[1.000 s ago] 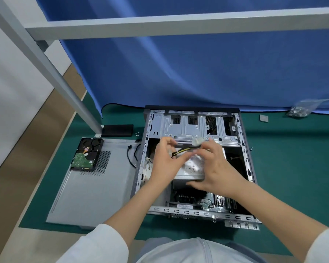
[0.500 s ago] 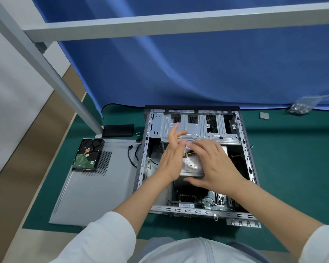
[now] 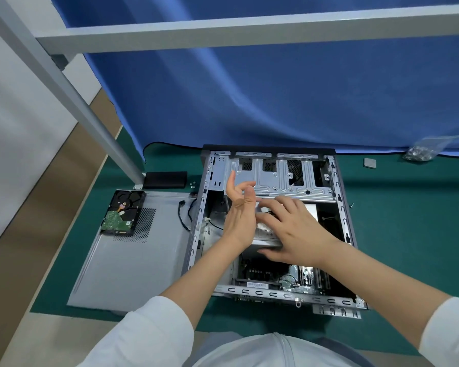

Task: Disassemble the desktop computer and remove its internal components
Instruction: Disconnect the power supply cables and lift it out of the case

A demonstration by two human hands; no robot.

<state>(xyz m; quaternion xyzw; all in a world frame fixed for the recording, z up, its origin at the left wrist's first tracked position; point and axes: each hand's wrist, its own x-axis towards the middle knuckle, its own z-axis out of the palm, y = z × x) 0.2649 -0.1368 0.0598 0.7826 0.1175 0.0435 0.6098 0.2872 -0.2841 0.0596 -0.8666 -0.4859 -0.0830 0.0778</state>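
The open computer case [image 3: 263, 291] lies on its side on the green mat. Inside it sits a silver power supply [image 3: 311, 211], mostly covered by my hands. My right hand [image 3: 294, 229] rests flat on top of the power supply, fingers spread and pointing left, thumb along its near edge. My left hand [image 3: 239, 215] is raised at the power supply's left side, palm facing right, fingers loose and holding nothing. The motherboard [image 3: 289, 280] shows in the near part of the case. The power cables are hidden under my hands.
The grey side panel [image 3: 133, 260] lies left of the case with a hard drive [image 3: 122, 213] on it and a black cable [image 3: 183, 215] at its right edge. A black box [image 3: 164, 180], a screw bag [image 3: 419, 152] and a metal post [image 3: 90, 115] stand behind.
One second ago both hands held a connector with yellow and black wires above the power supply. They let it go; my right hand settled flat on the power supply and my left hand opened.
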